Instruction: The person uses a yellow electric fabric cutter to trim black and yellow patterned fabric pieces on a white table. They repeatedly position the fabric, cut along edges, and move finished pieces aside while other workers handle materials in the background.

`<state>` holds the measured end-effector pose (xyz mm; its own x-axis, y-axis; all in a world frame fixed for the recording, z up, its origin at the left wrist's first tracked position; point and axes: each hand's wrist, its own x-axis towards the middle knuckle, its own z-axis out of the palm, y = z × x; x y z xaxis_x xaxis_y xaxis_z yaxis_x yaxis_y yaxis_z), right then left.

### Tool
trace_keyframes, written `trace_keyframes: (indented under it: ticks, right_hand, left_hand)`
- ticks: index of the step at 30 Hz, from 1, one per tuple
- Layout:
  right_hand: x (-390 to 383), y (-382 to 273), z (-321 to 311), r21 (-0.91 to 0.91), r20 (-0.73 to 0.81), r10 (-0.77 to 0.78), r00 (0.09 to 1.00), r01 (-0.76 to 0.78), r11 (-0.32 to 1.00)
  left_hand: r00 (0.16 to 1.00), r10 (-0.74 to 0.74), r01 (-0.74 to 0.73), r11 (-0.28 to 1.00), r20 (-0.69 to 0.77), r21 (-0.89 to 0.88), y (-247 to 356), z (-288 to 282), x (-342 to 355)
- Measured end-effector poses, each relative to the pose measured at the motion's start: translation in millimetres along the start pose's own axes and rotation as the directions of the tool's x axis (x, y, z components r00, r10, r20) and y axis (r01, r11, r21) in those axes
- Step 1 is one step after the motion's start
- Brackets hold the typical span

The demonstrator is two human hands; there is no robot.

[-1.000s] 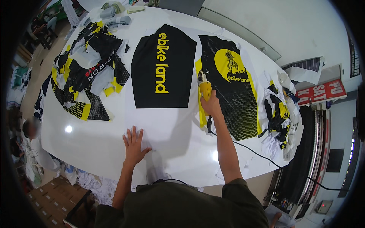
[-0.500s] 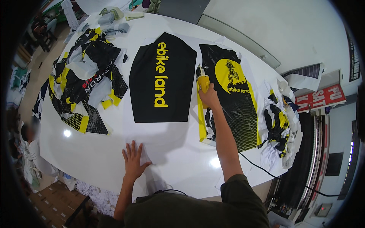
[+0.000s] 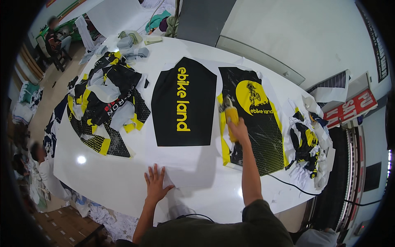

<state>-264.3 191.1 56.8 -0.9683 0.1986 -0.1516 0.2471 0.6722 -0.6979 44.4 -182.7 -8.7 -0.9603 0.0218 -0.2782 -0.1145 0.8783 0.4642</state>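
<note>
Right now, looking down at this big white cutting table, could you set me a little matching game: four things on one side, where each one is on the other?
Things:
1. left hand
2. yellow handheld cutter
3. black sleeve panel with yellow lettering
4. heap of black, yellow and white cut pieces

Places:
A. held in the right hand, on the left edge of the black-and-yellow printed panel
B. table's left part
C. flat on white paper at the near edge
D. table's middle

Pairs: 1-C, 2-A, 3-D, 4-B

The right hand (image 3: 238, 129) has pushed the yellow cutter (image 3: 231, 115) farther up the printed panel (image 3: 251, 119).
</note>
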Motion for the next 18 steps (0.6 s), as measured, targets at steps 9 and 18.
trace_keyframes:
  ticks: [9,18]
  right_hand:
    - [-310.1,122.6,-161.8,0.756,0.137,0.34,0.931,-0.32,0.571]
    - [-374.4,183.2,-206.4,0.995,0.072,0.115,0.991,-0.08,0.063]
  left_hand:
    - [0.996,0.077,-0.073,0.995,-0.05,0.074,-2.1,9.1,-4.2]
    - [0.998,0.054,-0.056,0.994,0.023,0.097,7.3,11.3,-20.2]
